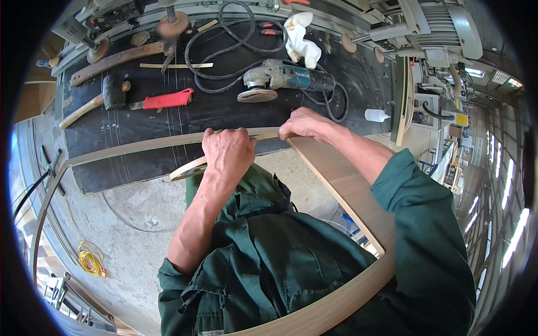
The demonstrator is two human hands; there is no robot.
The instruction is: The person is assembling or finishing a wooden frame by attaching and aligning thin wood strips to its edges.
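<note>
A long, thin wooden strip spans the near side of the black worktop and bends down past its left end. My left hand is closed in a fist over this strip. Under that fist a curved wooden end sticks out to the left. To the right, my right hand has its fingers wrapped round the strip where it meets a wide wooden board. This board slopes down beneath my right forearm. Another light wooden band curves across my lower body; how it joins the rest is hidden.
On the black worktop lie an angle grinder with its black cable, a red-handled knife, a mallet, a hammer, a white cloth and a white bottle. Machinery stands behind. A yellow cord lies on the floor.
</note>
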